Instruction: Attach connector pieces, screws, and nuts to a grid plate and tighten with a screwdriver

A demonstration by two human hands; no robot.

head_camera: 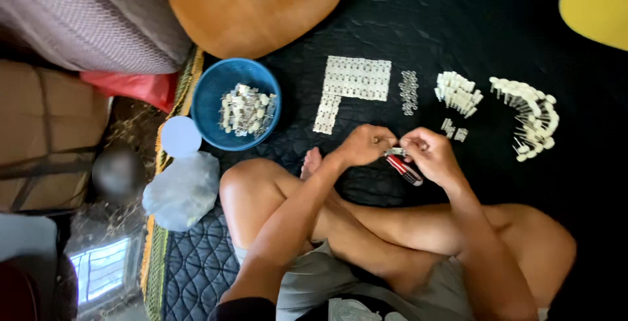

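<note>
We see left hand and right hand pinched together on red-handled tool above crossed legs. Risk, we judge: small part slips, vanishes on black quilt; elbow could scatter white pieces.

Translucent white plastic bag beside brown cardboard box.

A dark quilted mat covered the floor. At its centre lay white pieces in an L-shaped block. At three o'clock of the block sat a small cluster of metal rings, then two heaps of white parts. A blue basket of small parts stood at nine o'clock, a guitar body at eleven.
</note>
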